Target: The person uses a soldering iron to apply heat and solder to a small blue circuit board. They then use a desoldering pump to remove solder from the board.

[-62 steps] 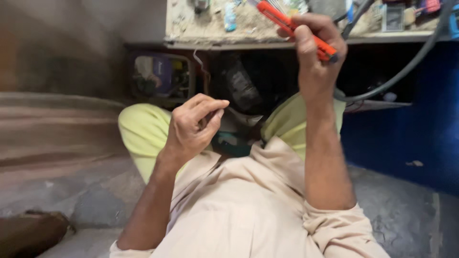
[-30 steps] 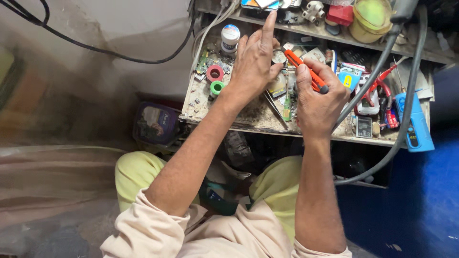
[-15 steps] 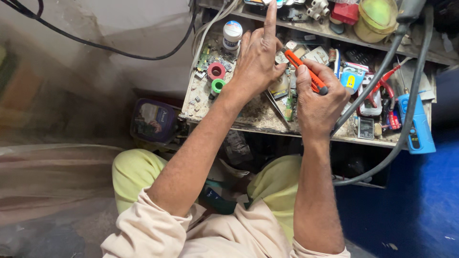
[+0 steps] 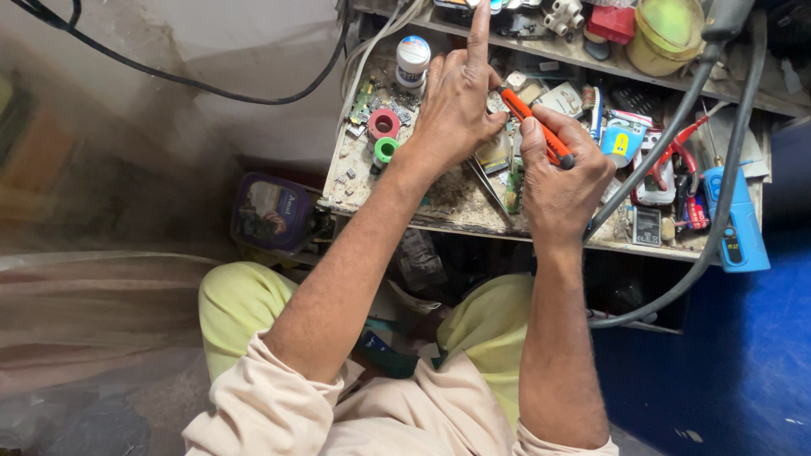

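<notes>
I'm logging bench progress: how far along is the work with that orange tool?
Done: the right hand already grips the orange tool. In hand: the left hand touches its tip over the cluttered shelf, index finger raised. Left: the green circuit board lies untouched below.

Purple tub under cluttered shelf

Cluttered workbench: tape rolls, white jar, circuit boards.
</notes>
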